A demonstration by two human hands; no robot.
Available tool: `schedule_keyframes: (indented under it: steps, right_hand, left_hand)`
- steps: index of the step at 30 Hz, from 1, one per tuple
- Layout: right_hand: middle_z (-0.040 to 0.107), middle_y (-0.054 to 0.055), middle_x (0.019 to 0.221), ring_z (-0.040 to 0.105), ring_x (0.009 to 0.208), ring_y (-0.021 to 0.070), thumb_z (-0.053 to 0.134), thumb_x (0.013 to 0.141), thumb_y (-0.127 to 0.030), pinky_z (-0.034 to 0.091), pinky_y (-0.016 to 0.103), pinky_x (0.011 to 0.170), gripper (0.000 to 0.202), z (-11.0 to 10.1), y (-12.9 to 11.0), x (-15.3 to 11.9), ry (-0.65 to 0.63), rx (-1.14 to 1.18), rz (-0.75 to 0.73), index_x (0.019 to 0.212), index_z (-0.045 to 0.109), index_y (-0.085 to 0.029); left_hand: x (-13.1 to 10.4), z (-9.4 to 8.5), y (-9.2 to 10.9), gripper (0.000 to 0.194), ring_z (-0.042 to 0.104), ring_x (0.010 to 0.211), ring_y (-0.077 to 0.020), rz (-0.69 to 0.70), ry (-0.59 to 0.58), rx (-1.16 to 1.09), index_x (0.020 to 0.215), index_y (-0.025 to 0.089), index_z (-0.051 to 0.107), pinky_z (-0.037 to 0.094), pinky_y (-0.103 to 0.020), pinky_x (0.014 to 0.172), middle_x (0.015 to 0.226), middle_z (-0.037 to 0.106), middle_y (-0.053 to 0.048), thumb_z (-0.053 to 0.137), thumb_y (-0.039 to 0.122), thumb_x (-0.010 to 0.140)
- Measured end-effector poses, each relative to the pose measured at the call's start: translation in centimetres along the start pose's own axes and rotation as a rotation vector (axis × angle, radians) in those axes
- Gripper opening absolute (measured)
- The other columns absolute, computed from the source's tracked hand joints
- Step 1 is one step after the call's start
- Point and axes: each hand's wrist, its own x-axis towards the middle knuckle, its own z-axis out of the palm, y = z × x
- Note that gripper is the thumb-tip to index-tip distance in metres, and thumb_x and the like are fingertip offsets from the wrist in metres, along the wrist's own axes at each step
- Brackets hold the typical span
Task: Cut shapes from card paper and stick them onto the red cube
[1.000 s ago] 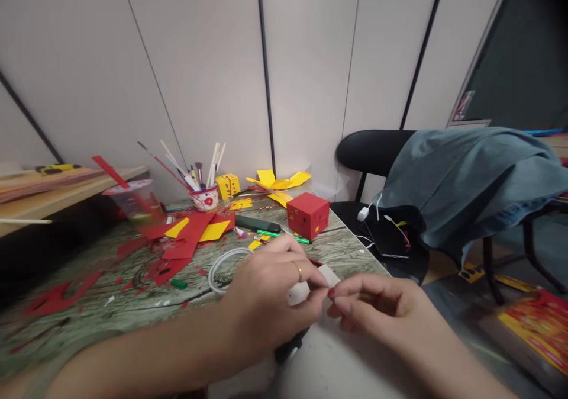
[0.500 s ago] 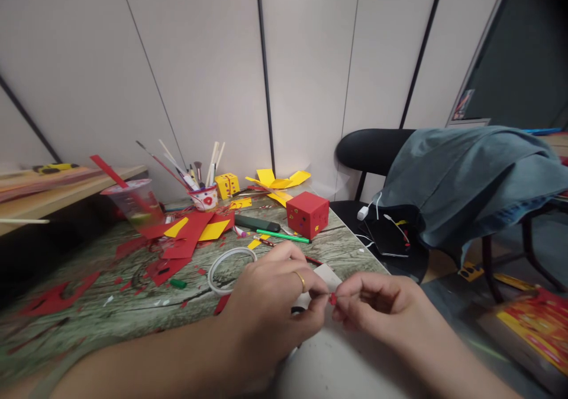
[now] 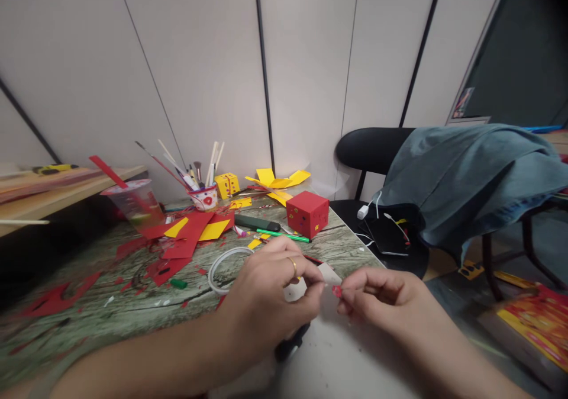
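Between my hands is a small red piece [image 3: 336,291], pinched at the fingertips of my right hand [image 3: 381,301]. My left hand [image 3: 279,292], with a ring on one finger, is closed in a pinch just left of it; what its fingertips hold is too small to name. A narrow gap separates the fingertips of the two hands. Under them lies a pale surface [image 3: 341,351], with a dark object [image 3: 290,344] partly hidden below my left hand. Beyond the hands, a red box with coloured spots [image 3: 307,214] sits on the wood-patterned table [image 3: 195,304].
Red paper scraps [image 3: 189,239], a coiled white cable [image 3: 217,272], a green pen [image 3: 283,235] and a decorated cup of brushes [image 3: 204,198] are on the table. A plastic cup [image 3: 137,200] stands left. At right, a black chair [image 3: 370,147] has a blue-grey cloth [image 3: 479,180] beside it.
My hands have moved slightly apart and up. The red piece, earlier between both sets of fingertips, is now at my right fingertips, and more of the dark object shows below my left hand.
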Motion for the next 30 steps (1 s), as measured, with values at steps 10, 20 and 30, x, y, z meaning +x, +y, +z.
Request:
schedule_keyframes:
  steps: [10,20,30]
  right_hand:
    - [0.064,0.0,0.054,0.053,0.047,0.0105,0.06,0.067,-0.026,0.043,0.022,0.048,0.015,0.1,-0.4,-0.2,0.072,0.018,0.015,0.055,0.062,-0.018]
    - [0.063,0.0,0.051,0.055,0.044,0.0106,0.061,0.066,-0.03,0.043,0.022,0.045,0.016,0.4,0.0,-0.2,0.018,0.034,0.043,0.056,0.061,-0.018]
    - [0.061,-0.001,0.049,0.053,0.043,0.0105,0.063,0.065,-0.035,0.043,0.022,0.046,0.02,0.3,0.2,-0.2,0.018,0.051,0.076,0.053,0.06,-0.018]
  left_hand:
    - [0.6,-2.0,-2.6,0.015,0.05,0.07,-0.0175,-0.255,-0.137,0.387,0.069,0.019,0.053,0.041,-0.033,0.062,0.076,0.053,-0.002,0.042,0.022,0.079]
    - [8.8,-3.4,-11.7,0.078,0.023,0.122,-0.0208,-0.005,-0.464,0.193,0.132,0.02,0.016,0.023,-0.037,0.098,0.136,0.023,-0.008,0.041,-0.001,0.061]
    - [14.3,-1.2,-12.6,0.089,0.027,0.121,-0.0229,-0.007,-0.909,-0.051,0.128,0.023,0.029,0.02,-0.034,0.098,0.133,0.033,-0.003,0.064,0.011,0.047]
